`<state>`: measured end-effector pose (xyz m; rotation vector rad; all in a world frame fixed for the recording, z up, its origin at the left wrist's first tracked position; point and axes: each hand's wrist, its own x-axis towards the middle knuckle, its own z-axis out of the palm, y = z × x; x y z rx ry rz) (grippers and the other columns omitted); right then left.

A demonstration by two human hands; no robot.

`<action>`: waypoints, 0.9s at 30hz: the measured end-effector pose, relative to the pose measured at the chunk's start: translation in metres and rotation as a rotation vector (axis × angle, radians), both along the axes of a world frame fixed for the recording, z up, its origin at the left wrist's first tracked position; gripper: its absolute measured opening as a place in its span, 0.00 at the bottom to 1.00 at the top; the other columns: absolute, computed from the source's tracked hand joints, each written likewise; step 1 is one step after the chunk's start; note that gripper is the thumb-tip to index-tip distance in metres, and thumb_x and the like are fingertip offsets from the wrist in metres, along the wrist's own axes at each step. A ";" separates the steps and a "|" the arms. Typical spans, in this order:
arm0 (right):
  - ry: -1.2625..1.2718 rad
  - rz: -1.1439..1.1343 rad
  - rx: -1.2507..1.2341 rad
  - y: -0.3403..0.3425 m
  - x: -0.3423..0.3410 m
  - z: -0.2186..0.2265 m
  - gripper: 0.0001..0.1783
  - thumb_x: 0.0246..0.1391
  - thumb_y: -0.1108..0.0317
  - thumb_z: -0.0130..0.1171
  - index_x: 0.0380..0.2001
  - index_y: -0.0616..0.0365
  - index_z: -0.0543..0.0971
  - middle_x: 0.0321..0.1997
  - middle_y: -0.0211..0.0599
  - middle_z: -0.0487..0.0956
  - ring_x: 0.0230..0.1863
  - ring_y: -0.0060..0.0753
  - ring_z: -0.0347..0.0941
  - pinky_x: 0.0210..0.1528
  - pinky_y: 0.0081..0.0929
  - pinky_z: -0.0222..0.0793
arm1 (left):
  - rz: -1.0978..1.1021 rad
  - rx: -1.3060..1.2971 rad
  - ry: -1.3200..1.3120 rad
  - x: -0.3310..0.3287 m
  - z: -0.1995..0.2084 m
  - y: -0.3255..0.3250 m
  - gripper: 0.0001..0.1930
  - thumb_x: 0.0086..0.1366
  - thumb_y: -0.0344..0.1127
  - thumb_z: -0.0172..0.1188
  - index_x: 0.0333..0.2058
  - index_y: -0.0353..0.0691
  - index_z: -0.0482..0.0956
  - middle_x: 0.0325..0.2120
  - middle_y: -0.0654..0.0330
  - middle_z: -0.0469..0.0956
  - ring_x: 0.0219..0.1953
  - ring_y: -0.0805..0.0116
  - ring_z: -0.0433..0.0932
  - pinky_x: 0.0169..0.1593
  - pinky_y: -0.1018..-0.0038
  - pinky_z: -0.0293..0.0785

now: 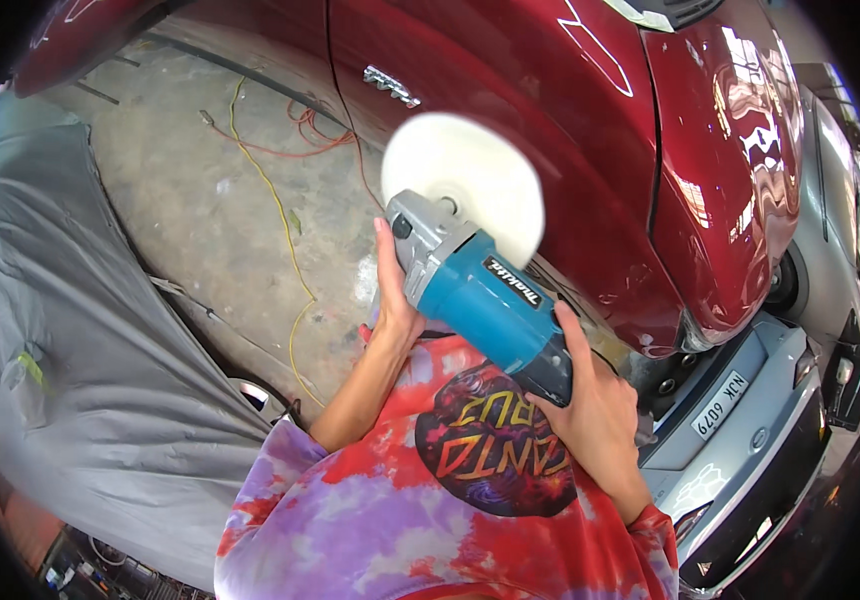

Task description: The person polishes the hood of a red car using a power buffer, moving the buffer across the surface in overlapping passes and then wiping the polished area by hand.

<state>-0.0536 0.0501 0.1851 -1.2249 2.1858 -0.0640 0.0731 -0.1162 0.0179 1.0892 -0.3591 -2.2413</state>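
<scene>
From the rotary polisher (pixel 470 305), I locate the car body panel (pixel 520 90) ahead, draped cover (pixel 110 350) left, license plate (pixel 719 404) right.

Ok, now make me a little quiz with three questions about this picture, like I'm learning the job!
1. True or false: the right hand holds the dark rear end of the blue power tool.
2. Which hand is nearer the round white pad? A) the left hand B) the right hand
3. Fill in the missing colour: the shiny car beyond the pad is dark ____.

Key: 1. True. 2. A. 3. Red.
</scene>
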 end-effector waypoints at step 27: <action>0.152 -0.115 -0.017 -0.015 -0.003 0.060 0.58 0.31 0.70 0.77 0.68 0.42 0.58 0.41 0.50 0.82 0.39 0.55 0.80 0.40 0.41 0.76 | -0.051 0.000 0.127 -0.028 0.050 -0.008 0.37 0.70 0.68 0.35 0.60 0.42 0.67 0.51 0.55 0.76 0.50 0.62 0.77 0.53 0.67 0.75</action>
